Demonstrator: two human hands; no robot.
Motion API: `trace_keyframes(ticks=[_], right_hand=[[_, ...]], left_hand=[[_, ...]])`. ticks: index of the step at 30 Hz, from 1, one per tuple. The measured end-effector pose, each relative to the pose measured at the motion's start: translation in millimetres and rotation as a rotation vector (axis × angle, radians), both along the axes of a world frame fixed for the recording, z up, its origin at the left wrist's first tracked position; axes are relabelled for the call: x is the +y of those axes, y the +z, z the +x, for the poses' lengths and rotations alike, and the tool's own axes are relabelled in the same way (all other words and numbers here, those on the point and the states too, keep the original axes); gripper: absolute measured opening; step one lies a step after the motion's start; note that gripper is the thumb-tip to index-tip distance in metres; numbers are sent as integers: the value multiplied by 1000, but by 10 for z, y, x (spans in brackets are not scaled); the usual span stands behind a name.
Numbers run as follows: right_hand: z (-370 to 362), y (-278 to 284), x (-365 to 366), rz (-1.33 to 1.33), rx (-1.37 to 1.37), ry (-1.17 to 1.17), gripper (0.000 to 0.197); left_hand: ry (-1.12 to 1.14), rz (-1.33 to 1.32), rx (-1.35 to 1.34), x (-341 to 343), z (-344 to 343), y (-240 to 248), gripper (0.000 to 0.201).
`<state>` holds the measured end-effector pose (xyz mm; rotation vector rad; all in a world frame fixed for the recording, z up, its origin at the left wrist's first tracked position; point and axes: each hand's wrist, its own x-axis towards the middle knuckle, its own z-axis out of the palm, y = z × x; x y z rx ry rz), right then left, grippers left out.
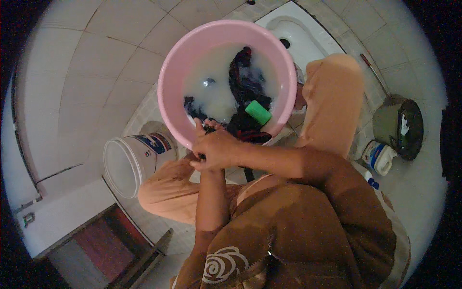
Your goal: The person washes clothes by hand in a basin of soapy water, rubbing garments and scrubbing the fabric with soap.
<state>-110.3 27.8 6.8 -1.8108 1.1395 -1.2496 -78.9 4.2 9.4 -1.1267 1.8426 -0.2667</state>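
A pink basin [166, 96] of cloudy water stands between my knees. Dark cloth [245, 79] with some red in it lies partly under the water and bunches toward the near rim. On top of it rests a green block [258, 112] that looks like a bar of soap. At the near left rim my right hand [219, 148] crosses over my left, its fingers closed by the left wrist, with a dark bit of cloth showing there. My left hand [215, 125] is largely covered; its visible fingers curl at a dark fold of the cloth.
A white bucket [127, 164] lies tipped at the left. Behind the basin is a white squat toilet [308, 31]. To the right are a dark pot-like container [395, 126], a white bottle [380, 157] and a stick [375, 72]. Tiled wall [103, 58] rises at the left.
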Motion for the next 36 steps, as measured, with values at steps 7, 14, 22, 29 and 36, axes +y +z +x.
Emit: trace_keyframes(ticks=[7, 14, 22, 29, 36], right_hand=[[-360, 106, -427, 326, 459, 49, 20], [-477, -130, -400, 179, 305, -92, 23], [-757, -134, -670, 635, 32, 355, 47], [-1089, -453, -540, 687, 343, 449, 43], [-588, 106, -454, 821, -543, 182, 39]], left_hand=[[970, 552, 1129, -2, 533, -741, 21], [2085, 545, 2403, -65, 308, -63, 23], [1320, 481, 1705, 41, 630, 435, 11], [1600, 321, 2348, -101, 674, 843, 27], [2114, 255, 2423, 104, 1079, -664, 22]])
